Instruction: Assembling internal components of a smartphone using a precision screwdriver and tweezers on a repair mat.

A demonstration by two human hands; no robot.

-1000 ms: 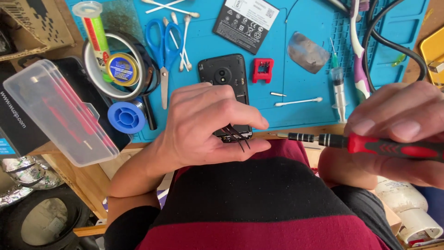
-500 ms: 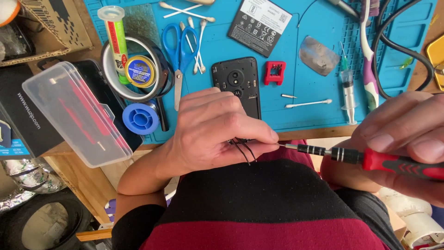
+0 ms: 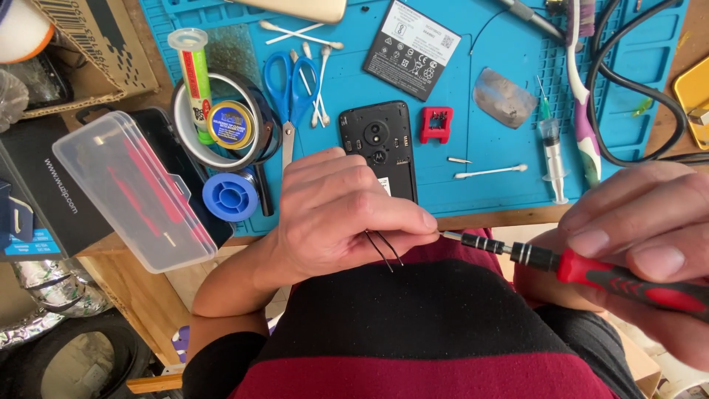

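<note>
Hands meeting at a screwdriver tip
Left hand (image 3: 336, 210) pinches thin black tweezers (image 3: 384, 249) near the phone (image 3: 378, 148); right hand (image 3: 650, 236) grips the red-handled screwdriver (image 3: 591, 270), tip touching left fingertips.

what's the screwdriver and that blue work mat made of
Screwdriver: handle looks like matte red and black plastic or rubber; the knurled black collar and thin silvery shaft look metal. Blue mat: probably silicone or rubber, matte, with moulded grid compartments.
</note>
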